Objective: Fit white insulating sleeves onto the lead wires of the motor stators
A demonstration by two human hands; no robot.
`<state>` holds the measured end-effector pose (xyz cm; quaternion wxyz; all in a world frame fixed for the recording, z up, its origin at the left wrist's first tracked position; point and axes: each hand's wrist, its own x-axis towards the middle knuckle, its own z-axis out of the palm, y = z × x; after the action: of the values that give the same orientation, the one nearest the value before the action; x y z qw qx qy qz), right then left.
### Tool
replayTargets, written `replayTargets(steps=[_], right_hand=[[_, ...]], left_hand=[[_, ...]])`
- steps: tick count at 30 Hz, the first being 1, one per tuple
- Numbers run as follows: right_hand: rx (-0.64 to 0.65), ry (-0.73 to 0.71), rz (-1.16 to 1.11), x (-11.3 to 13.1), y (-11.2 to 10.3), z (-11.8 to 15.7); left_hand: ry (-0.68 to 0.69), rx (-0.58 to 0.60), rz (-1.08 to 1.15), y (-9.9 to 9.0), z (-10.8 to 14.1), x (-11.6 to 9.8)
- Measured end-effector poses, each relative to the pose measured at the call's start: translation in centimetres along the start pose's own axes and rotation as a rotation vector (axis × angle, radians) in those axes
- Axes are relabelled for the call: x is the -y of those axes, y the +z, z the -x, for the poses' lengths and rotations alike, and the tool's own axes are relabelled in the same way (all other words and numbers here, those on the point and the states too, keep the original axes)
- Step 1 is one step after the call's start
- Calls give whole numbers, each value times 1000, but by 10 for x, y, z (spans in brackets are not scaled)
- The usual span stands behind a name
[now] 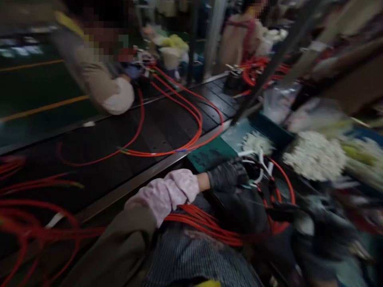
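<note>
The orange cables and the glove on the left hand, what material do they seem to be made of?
The orange cables look like plastic-sheathed wire: smooth, evenly coloured, bending in soft loops. The glove on the left hand looks like dark knitted fabric, matte and slightly textured. Motion blur leaves both uncertain.

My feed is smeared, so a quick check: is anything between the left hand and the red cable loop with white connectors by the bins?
Nothing visible. The gloved left hand sits right against the red cable loop and its white connectors; blur hides whether the fingers grip them. The right hand is too blurred to read.
</note>
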<state>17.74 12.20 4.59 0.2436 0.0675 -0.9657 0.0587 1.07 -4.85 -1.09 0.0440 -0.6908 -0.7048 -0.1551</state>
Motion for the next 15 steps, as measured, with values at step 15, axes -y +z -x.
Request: replayTargets(steps=[15], right_hand=[[-183,857,-746,38,-1,59]], left_hand=[[-58,-133,50,17,11,7]])
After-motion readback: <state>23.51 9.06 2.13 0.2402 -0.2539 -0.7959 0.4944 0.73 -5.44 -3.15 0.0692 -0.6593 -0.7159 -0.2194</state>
